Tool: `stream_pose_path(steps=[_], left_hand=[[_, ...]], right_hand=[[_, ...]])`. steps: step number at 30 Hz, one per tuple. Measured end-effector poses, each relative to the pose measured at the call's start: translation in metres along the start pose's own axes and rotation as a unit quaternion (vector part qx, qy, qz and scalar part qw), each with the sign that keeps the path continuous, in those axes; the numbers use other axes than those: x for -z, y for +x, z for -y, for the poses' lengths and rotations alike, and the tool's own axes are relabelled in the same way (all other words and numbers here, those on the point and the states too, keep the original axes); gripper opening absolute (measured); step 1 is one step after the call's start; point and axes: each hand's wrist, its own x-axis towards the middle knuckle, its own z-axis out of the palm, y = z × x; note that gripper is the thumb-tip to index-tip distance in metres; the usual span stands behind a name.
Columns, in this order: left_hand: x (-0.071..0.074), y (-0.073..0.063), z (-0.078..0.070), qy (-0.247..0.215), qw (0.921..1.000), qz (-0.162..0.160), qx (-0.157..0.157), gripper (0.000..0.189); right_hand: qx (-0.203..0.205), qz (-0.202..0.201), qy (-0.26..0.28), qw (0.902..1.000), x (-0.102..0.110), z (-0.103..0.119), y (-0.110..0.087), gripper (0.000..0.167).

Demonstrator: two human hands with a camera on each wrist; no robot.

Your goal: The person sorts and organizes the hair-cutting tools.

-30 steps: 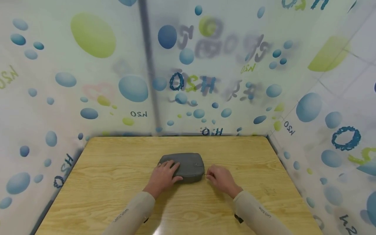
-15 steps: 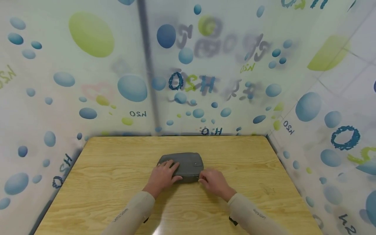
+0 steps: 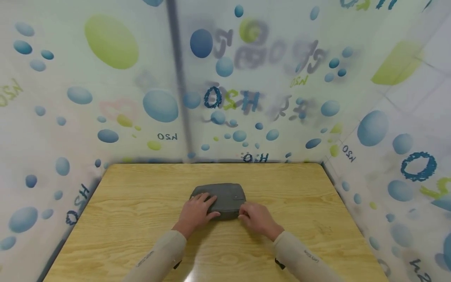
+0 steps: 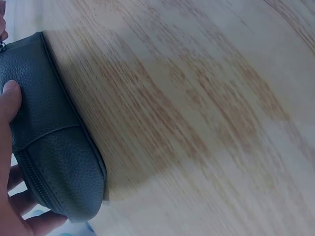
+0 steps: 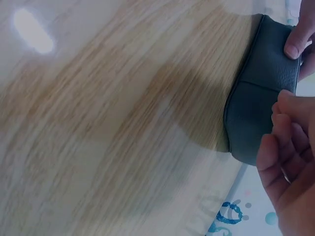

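Observation:
A dark grey zip pouch (image 3: 227, 196) with a leather-like grain lies on the wooden table. My left hand (image 3: 197, 209) holds its left part, fingers spread over the top and thumb on the near side. In the left wrist view, that thumb (image 4: 11, 101) presses the pouch's side, and zip teeth (image 4: 37, 179) run round the end close to the fingertips. At the front right corner, my right hand (image 3: 258, 219) pinches the zip pull (image 4: 2, 46) between thumb and curled fingers. The right wrist view shows this pinch at the pouch's upper edge, with the pull hidden by the fingers.
The wooden table (image 3: 141, 184) extends round the pouch on all sides. Behind it and to both sides stand pale walls (image 3: 225, 78) printed with blue and green spots and lettering. A bright light reflection (image 5: 33, 32) shows on the tabletop.
My right hand has moved left, from just off the pouch's right end to its front right corner, and has stayed there since. The left hand and the pouch keep their places.

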Motion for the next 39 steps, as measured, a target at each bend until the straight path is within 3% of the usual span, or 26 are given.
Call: stream_pose_path(steps=[5,9,11,16,19,22,24,27,30,35,39], left_hand=[[0.001,-0.002,-0.002,0.011,0.9999,-0.004,0.001,0.067],[0.001,-0.005,-0.004,0.015,0.9996,-0.025,0.009,0.059],[0.000,-0.006,-0.005,0.017,0.9986,-0.049,0.009,0.050],[0.000,-0.009,-0.008,0.021,0.9919,-0.125,-0.009,0.024],[0.003,-0.011,-0.012,0.013,0.9879,-0.153,-0.021,0.014],[0.007,-0.013,-0.017,0.003,0.9910,-0.133,-0.016,0.014],[0.009,-0.015,-0.020,-0.009,0.9954,-0.096,0.000,0.019],[0.009,-0.018,-0.024,-0.030,0.9984,-0.043,0.024,0.028],[0.007,-0.020,-0.026,-0.045,0.9981,-0.017,0.039,0.035],[0.004,-0.025,-0.028,-0.063,0.9965,-0.025,0.049,0.037],[0.001,-0.026,-0.029,-0.055,0.9954,-0.065,0.044,0.033]], right_hand=[[-0.026,0.031,0.039,0.9984,0.005,-0.006,0.000,0.008],[-0.038,0.052,0.081,0.9947,0.009,-0.013,-0.001,0.007],[-0.041,0.053,0.106,0.9921,0.011,-0.016,-0.001,0.016],[-0.083,0.007,0.137,0.9871,0.011,-0.024,0.001,0.037],[-0.114,-0.026,0.113,0.9867,0.006,-0.029,0.007,0.030],[-0.143,-0.035,0.091,0.9849,0.005,-0.031,0.015,0.022],[-0.158,-0.035,0.086,0.9830,0.005,-0.031,0.020,0.020],[-0.176,-0.024,0.099,0.9792,0.005,-0.030,0.028,0.027],[-0.172,-0.012,0.124,0.9771,0.006,-0.031,0.036,0.038],[-0.154,0.011,0.184,0.9707,0.004,-0.032,0.046,0.055],[-0.118,0.028,0.217,0.9686,0.001,-0.034,0.054,0.057]])
